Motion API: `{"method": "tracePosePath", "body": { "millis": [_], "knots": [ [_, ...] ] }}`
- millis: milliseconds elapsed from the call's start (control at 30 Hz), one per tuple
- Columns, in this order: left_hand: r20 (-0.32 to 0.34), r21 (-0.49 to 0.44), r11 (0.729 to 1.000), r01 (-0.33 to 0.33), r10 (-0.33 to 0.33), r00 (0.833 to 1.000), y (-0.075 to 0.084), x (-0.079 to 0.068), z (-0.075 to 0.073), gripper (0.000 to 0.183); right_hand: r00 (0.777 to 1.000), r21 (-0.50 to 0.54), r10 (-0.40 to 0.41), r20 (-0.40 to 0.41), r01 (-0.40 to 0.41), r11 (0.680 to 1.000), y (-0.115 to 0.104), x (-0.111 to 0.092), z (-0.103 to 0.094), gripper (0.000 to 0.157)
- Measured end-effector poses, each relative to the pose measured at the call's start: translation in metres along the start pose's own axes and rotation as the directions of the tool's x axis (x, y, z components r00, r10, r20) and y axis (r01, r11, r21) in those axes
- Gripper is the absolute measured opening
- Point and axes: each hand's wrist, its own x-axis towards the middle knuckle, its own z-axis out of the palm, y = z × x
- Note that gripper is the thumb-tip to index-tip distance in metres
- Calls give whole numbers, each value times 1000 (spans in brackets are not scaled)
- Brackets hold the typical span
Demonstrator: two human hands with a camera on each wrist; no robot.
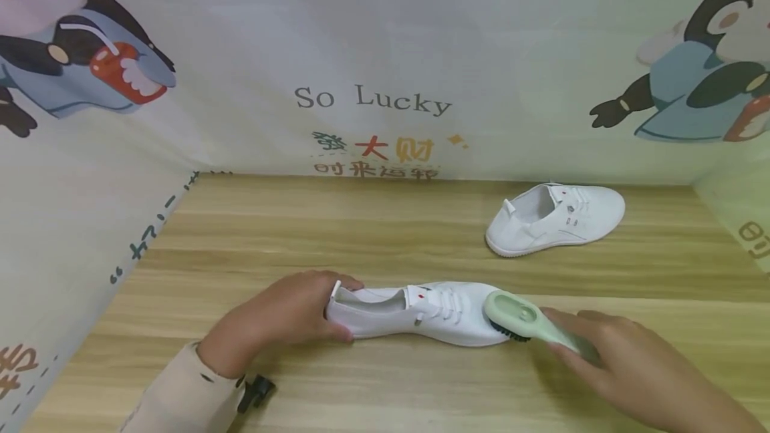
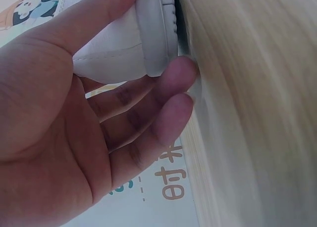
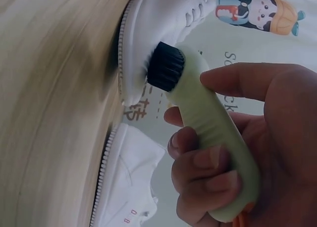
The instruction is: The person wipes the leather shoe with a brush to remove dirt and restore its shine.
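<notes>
A white lace-up shoe [image 1: 385, 313] lies lengthwise on the wooden surface, its toe to the right. My left hand [image 1: 295, 309] grips it round the heel, thumb on the near side and fingers on the far side. In the left wrist view the thumb and fingers sit about the shoe's heel [image 2: 116, 51]. My right hand [image 1: 613, 356] holds a pale green brush [image 1: 517, 313] by its handle. The brush's dark bristles [image 3: 166, 66] touch the toe end of the shoe in the right wrist view. An orange loop [image 3: 241, 219] hangs at the handle's end.
The matching white shoe [image 1: 556, 219] stands farther back at the right, toe to the right. A printed white backdrop [image 1: 385, 52] rises behind and at both sides of the wooden surface [image 1: 337, 232]. A small black clip [image 1: 257, 393] is by the left sleeve [image 1: 189, 393].
</notes>
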Motion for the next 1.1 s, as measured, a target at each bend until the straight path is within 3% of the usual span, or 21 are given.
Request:
{"method": "tracePosePath", "body": {
  "millis": [200,400,900,1100],
  "knots": [
    [5,0,1000,-3,3,1000,-2,0,2,65,999,48,-21,45,19,999,0,2,8,46],
    [-1,0,1000,-1,1,1000,-3,0,4,65,1000,59,4,24,-5,998,-4,3,16,49],
    [-15,4,1000,2,-2,1000,-2,0,0,65,997,7,63,-32,-63,998,-3,6,14,51],
    [-2,4,1000,-8,8,1000,-2,0,0,65,998,0,67,8,-67,998,1,6,10,46]
  ]
}}
